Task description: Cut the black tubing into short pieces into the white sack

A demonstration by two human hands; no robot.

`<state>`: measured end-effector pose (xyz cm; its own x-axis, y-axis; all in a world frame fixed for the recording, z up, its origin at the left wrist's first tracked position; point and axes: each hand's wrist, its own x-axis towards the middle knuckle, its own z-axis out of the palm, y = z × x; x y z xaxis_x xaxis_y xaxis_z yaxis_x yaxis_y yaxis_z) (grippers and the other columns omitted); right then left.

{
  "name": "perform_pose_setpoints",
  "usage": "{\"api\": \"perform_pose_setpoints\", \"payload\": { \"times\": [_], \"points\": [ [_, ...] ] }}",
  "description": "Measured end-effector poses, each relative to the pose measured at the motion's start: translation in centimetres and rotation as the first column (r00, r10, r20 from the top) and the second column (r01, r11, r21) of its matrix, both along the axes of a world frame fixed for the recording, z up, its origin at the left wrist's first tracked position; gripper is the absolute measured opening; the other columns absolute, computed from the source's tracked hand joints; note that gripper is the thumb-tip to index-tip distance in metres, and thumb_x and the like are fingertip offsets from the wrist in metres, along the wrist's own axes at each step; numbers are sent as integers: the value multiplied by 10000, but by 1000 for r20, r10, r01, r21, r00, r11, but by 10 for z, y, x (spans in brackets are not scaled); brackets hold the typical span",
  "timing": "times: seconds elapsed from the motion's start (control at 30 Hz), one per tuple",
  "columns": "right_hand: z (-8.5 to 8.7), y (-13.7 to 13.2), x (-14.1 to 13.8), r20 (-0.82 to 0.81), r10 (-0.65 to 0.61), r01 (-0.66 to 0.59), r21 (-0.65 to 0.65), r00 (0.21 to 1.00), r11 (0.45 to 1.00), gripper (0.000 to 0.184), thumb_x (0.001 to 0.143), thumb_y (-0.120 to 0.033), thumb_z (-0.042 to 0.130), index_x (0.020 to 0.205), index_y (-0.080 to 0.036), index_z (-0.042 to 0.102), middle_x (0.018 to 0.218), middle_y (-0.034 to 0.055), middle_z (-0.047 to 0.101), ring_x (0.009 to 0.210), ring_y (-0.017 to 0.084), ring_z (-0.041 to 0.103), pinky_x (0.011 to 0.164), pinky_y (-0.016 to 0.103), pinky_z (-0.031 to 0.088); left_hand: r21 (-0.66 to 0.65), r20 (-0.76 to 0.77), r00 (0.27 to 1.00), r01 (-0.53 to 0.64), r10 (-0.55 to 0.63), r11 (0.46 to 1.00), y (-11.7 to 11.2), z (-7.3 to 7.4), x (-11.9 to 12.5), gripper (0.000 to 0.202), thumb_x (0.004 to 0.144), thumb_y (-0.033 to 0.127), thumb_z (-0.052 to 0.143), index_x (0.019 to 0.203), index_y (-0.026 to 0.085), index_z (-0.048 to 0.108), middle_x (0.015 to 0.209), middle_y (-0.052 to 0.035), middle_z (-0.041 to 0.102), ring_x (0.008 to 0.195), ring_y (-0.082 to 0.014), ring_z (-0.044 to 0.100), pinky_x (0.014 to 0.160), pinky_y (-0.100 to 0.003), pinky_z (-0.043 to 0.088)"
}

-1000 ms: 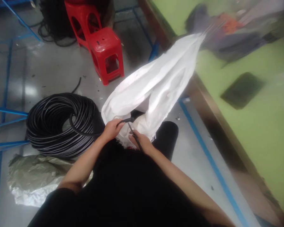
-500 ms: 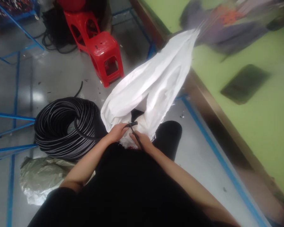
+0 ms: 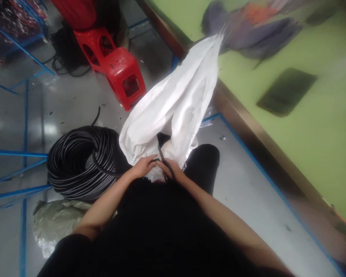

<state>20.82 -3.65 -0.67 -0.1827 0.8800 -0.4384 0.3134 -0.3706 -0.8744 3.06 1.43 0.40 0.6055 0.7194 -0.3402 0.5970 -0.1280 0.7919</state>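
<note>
My left hand (image 3: pixel 143 166) is closed on the end of a black cable (image 3: pixel 105 171), which runs from a large coil (image 3: pixel 79 163) on the floor and passes behind my left wrist. My right hand (image 3: pixel 174 169) is wrapped round a slim dark tool (image 3: pixel 162 153) with a narrow tip pointing away from me; its exact kind is unclear. Both hands nearly touch at the cable end, in front of my body. Beneath and beyond them, a white woven sack (image 3: pixel 158 111) drapes over my lap and stretches up to the table edge.
Red plastic stools (image 3: pixel 125 75) stand ahead on the floor. To the right is a green-topped table (image 3: pixel 305 146) with a dark flat rectangular object (image 3: pixel 286 92) and purple-grey cloth (image 3: pixel 262 36). A crumpled plastic bag (image 3: pixel 57 219) lies below the coil. Blue tape lines (image 3: pixel 24 238) mark the floor.
The black piece that stuck out past the tool, right of my left hand, no longer shows there. The tool now points more steeply away from me. My view has shifted slightly.
</note>
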Motion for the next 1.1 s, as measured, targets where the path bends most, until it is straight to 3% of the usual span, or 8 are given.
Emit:
{"api": "perform_pose_setpoints", "payload": {
  "times": [0.1, 0.2, 0.33, 0.47, 0.6, 0.73, 0.97, 1.1],
  "points": [
    [4, 0, 0, -10, -4, 4, 56, 1000, 998, 356, 874, -496, 462, 694, -194, 515, 469, -31, 536, 458, 137, 547, 508, 245, 449, -31, 41, 999, 18, -17, 999, -6, -3, 3, 488, 883, 313, 502, 1348, 171, 461, 1203, -97, 640, 1081, -218, 606, 959, -350, 460],
    [7, 0, 3, 29, -65, 63, 78, 997, 995, 370, 880, -494, 454, 657, -202, 494, 472, -28, 529, 465, 138, 545, 535, 255, 457, -39, 70, 997, 37, -35, 999, -7, -4, -2, 478, 878, 333, 521, 1328, 175, 481, 1264, -99, 604, 1136, -223, 576, 992, -365, 437],
    [10, 0, 7, 30, -125, 123, 60, 992, 991, 410, 873, -549, 449, 648, -208, 476, 488, -27, 531, 460, 137, 543, 529, 258, 460, 2, 42, 998, 54, -54, 999, -3, -1, -10, 346, 921, 348, 439, 1158, 164, 612, 1101, -77, 670, 980, -195, 619, 898, -325, 472],
    [9, -4, 9, -2, -50, 50, 52, 999, 997, 424, 905, -569, 374, 754, -204, 527, 553, -18, 578, 490, 137, 561, 548, 261, 469, 126, -97, 990, -93, 105, 988, 4, 0, -15, 341, 933, 366, 403, 1086, 174, 640, 927, -47, 679, 840, -178, 614, 789, -296, 477],
    [1, -9, 9, 211, 65, -85, 85, 975, 993, 339, 893, -533, 447, 966, -239, 598, 776, 20, 679, 715, 197, 648, 666, 305, 475, 188, -184, 968, -134, 169, 973, 11, 2, -18, 327, 929, 369, 406, 1045, 179, 646, 871, -47, 672, 807, -189, 608, 727, -285, 462],
    [-4, -11, 6, 295, 169, -192, 52, 940, 980, 340, 880, -532, 486, 1075, -281, 607, 910, 38, 706, 842, 251, 662, 726, 345, 464, 195, -210, 965, -114, 155, 974, 10, 5, -16, 325, 929, 367, 398, 1033, 184, 646, 877, -53, 672, 801, -194, 606, 725, -290, 456],
    [-5, -10, 1, 279, 195, -224, 75, 940, 972, 315, 907, -480, 466, 1092, -265, 604, 917, 49, 701, 849, 240, 657, 736, 328, 457, 123, -182, 981, -45, 67, 991, 1, 4, -6, 292, 918, 356, 406, 913, 194, 649, 809, -30, 654, 756, -172, 587, 710, -270, 452],
    [-6, -10, -1, 325, 208, -242, 69, 923, 968, 344, 925, -497, 407, 993, -239, 623, 833, 46, 690, 795, 229, 654, 697, 310, 449, 101, -188, 981, -32, 51, 994, 3, 3, -4, 301, 912, 368, 407, 852, 190, 642, 762, -25, 635, 716, -166, 567, 674, -260, 439]
  ]
}}
